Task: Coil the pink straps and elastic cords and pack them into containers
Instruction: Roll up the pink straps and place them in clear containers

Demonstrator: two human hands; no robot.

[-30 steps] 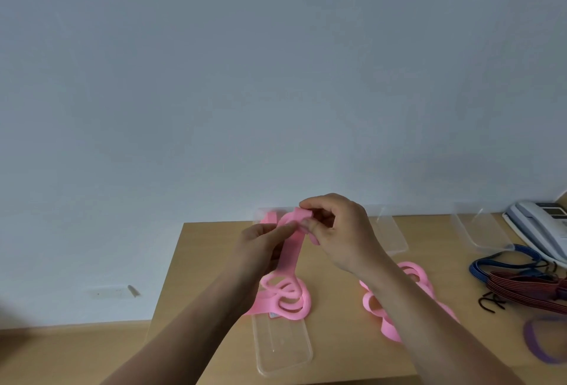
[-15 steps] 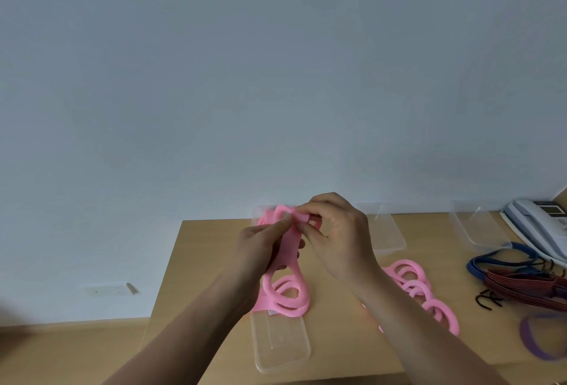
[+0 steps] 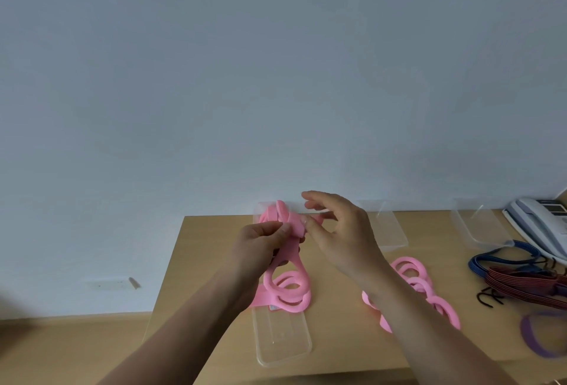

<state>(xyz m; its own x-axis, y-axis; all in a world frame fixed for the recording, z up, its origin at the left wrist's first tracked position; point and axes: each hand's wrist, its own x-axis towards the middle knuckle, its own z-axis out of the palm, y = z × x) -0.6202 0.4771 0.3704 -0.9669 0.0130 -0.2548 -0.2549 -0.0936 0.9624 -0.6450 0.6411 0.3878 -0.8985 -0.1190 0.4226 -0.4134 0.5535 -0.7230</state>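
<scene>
— Hands first?
— Left hand pinching the wound-up end of a pink strap, thumb and fingers curled on it. Right hand loose, fingers spread and half straight, one fingertip touching the roll, gripping nothing.
— Strap shape, texture?
— Flat, wide, soft-looking, matte. Folded into a lumpy roll at the top, held up over the table's far edge. Hanging down from there, ending in round loops lying on a clear container.
— Container?
— Long, shallow, see-through plastic, rounded corners, reaching toward the table's near edge, about the middle. More clear containers of the same kind along the far edge, right of the hands. Another partly hidden behind the roll.
— Other task items?
— Second pink strap, a chain of flat rings, lying flat right of centre, partly under the right wrist. Elastic cords near the right edge: blue bundle, red-and-black striped bundle, woven look, black hooks just beside.
— Rest?
— Purple band, thin oval, blurred, toward the near right corner. Pale desk phone at the far right corner. Table smooth light wood. Plain grey-blue wall behind.
</scene>
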